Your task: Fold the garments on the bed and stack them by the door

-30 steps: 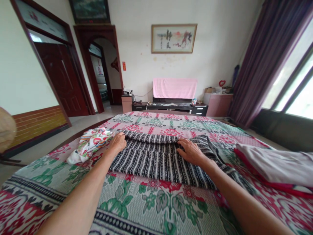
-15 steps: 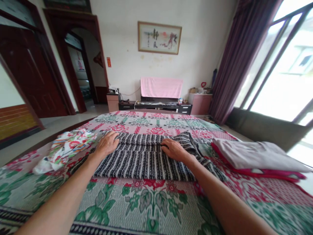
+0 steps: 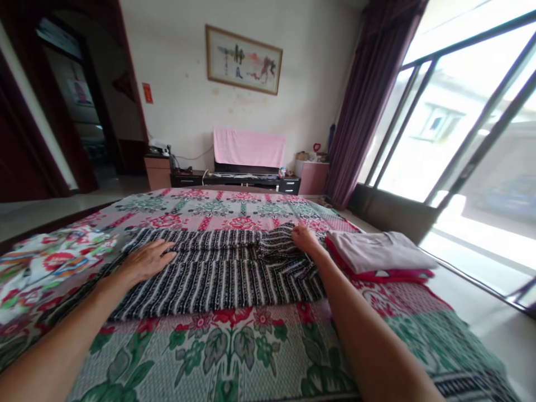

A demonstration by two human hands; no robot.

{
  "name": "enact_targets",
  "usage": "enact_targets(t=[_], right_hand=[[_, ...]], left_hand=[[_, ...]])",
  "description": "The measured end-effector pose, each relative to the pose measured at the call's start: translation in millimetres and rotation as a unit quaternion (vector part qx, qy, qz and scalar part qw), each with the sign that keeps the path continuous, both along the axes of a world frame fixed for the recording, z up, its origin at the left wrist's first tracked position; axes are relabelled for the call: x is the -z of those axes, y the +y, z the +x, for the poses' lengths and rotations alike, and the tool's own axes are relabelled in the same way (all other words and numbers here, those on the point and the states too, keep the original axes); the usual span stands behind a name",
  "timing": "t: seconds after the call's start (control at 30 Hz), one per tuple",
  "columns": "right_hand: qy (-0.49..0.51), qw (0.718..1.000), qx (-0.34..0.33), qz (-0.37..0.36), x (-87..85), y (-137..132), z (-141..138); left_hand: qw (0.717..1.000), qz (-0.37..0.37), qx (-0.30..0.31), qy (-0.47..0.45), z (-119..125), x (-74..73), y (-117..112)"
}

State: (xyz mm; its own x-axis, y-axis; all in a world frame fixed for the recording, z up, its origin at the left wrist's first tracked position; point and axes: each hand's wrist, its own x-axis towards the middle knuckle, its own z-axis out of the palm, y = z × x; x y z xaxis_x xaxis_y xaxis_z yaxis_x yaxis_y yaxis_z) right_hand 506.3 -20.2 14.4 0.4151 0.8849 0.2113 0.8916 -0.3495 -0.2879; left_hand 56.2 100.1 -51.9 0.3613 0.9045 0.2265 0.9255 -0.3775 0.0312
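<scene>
A black-and-white striped garment (image 3: 218, 273) lies partly folded on a bed covered by a floral spread (image 3: 234, 346). My left hand (image 3: 147, 259) rests flat on its left part, fingers stretched out. At the garment's right end my right hand (image 3: 305, 237) is closed on a bunched fold of the striped cloth, close to a folded stack.
A folded pale and red stack (image 3: 377, 257) lies at the bed's right edge. A crumpled colourful cloth (image 3: 46, 262) lies at the left. Beyond the bed stand a low cabinet with a pink cloth (image 3: 249, 148), purple curtains (image 3: 364, 100) and large windows on the right.
The view has swung right. My right hand has moved from the garment's middle to its right end and gripped a fold. My left hand has flattened on the left part.
</scene>
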Motion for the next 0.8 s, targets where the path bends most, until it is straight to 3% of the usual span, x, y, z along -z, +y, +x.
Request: enact_targets(t=[0.2, 0.43, 0.6, 0.7, 0.8], right_hand=[[0.021, 1.0, -0.016, -0.008, 5.8, 2, -3], [0.015, 0.997, -0.07, 0.04, 14.9, 6, -2], [-0.02, 0.999, -0.013, 0.04, 18.0, 6, -1], [-0.023, 1.0, -0.017, -0.004, 17.6, 4, 0], [-0.024, 1.0, -0.01, 0.005, 12.5, 1, -2]], left_hand=[[1.0, -0.003, 0.011, 0.0, -3, 3.2, 4], [1.0, -0.01, -0.005, 0.004, 2, -4.4, -2], [1.0, -0.01, -0.004, 0.0, 3, -4.4, -2], [1.0, -0.008, -0.007, -0.005, 2, -2.3, -1], [1.0, -0.01, -0.004, 0.01, 2, -1.6, -1]])
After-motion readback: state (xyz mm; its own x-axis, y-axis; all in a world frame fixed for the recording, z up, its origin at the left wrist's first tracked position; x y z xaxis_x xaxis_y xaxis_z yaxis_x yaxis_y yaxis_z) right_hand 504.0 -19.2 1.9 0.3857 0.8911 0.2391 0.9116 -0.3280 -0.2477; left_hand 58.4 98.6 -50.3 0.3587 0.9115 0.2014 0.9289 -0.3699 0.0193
